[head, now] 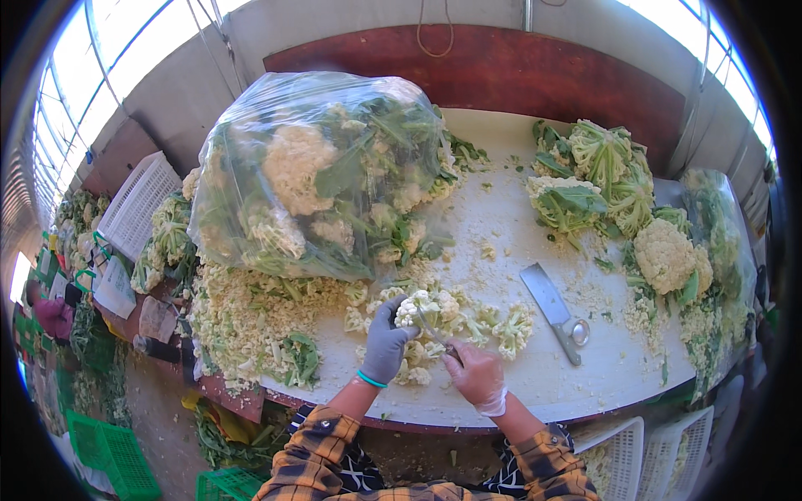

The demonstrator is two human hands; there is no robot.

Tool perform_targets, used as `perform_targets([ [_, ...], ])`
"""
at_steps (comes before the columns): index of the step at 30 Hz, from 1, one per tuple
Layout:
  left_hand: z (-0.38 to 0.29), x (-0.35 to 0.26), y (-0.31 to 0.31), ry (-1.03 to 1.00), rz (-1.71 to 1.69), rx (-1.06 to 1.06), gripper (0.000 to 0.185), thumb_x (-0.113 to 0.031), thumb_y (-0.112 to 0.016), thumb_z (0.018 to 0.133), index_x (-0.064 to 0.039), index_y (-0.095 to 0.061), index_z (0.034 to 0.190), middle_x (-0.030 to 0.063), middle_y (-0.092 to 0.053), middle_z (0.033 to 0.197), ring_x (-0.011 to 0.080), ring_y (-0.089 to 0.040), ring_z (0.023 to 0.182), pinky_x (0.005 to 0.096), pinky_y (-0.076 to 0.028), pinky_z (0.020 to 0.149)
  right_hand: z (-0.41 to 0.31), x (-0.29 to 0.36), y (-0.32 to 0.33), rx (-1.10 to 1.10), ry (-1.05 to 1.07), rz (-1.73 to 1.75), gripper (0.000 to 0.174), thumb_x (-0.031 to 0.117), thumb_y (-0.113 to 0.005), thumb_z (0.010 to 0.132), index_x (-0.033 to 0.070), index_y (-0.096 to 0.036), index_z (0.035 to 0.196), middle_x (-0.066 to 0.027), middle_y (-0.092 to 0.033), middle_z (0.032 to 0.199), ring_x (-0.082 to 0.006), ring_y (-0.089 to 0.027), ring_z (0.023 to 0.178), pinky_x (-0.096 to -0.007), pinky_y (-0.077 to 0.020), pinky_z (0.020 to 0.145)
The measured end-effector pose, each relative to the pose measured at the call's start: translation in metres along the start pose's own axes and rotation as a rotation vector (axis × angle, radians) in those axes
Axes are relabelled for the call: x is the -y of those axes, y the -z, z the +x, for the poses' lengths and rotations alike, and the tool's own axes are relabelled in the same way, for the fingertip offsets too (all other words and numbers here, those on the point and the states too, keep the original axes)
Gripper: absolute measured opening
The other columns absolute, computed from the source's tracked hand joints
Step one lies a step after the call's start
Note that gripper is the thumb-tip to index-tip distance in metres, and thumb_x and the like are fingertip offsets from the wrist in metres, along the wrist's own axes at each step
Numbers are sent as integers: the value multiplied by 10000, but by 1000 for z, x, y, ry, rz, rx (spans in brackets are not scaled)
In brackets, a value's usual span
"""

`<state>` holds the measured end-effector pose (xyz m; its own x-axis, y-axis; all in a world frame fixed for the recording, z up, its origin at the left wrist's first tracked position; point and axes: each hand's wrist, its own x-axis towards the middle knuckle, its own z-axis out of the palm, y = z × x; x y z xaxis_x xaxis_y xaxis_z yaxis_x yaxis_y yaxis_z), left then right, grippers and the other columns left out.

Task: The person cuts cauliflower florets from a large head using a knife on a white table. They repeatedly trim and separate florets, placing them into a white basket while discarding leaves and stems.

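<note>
My left hand [387, 341], in a grey glove with a teal band at the wrist, holds a cauliflower floret [410, 311] over the white work surface. In my right hand [479, 376], under a clear plastic glove, is a small knife [432, 325]; its curved blade lies against the floret. Cut cauliflower florets [514, 329] are spread beyond and beside both hands. A large clear plastic bag [294, 175] full of leafy cauliflower heads stands just past them. To the right lies a cleaver [546, 299], with a round shiny metal object [580, 332] beside its handle.
Cauliflower crumbs [250, 319] are heaped at left. Whole cauliflower heads [665, 255] and another filled plastic bag [720, 238] are at right. White crates [617, 451] stand below the table's right edge, green crates [113, 454] at lower left. A person [53, 316] is at far left.
</note>
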<state>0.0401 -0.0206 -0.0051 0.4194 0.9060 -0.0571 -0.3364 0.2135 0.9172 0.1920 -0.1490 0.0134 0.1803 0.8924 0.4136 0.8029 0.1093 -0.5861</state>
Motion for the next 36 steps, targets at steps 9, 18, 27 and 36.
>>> perform_targets([
  [9, -4, 3, 0, -103, 90, -12, 661, 92, -625, 755, 39, -449, 1389, 127, -535, 1340, 207, -518, 1253, 322, -440, 1051, 0, -6, -10, 29, -79, 60, 231, 192, -698, 899, 29, -679, 1062, -149, -710, 850, -306, -702, 743, -382, -544, 655],
  [18, -3, 8, -1, -54, -10, -20, 641, 78, -622, 762, 43, -459, 1381, 134, -540, 1339, 206, -528, 1241, 325, -434, 1053, 3, -18, -28, 74, -114, 133, 268, 263, -654, 935, 24, -660, 1056, -178, -706, 833, -350, -694, 758, -423, -544, 658],
  [27, -2, 4, -6, 20, -170, -63, 634, 130, -581, 755, 34, -476, 1373, 122, -551, 1327, 201, -554, 1207, 319, -491, 988, 13, -16, -22, 207, -431, 645, 295, 285, -659, 940, -9, -664, 951, -173, -671, 706, -306, -664, 602, -386, -517, 585],
  [36, 2, 10, -5, 55, -227, -53, 590, 145, -552, 779, 20, -502, 1354, 98, -588, 1282, 212, -600, 1169, 330, -494, 1014, 12, -26, -21, 196, -327, 496, 312, 270, -655, 946, -33, -676, 1018, -145, -675, 695, -209, -654, 545, -351, -519, 556],
])
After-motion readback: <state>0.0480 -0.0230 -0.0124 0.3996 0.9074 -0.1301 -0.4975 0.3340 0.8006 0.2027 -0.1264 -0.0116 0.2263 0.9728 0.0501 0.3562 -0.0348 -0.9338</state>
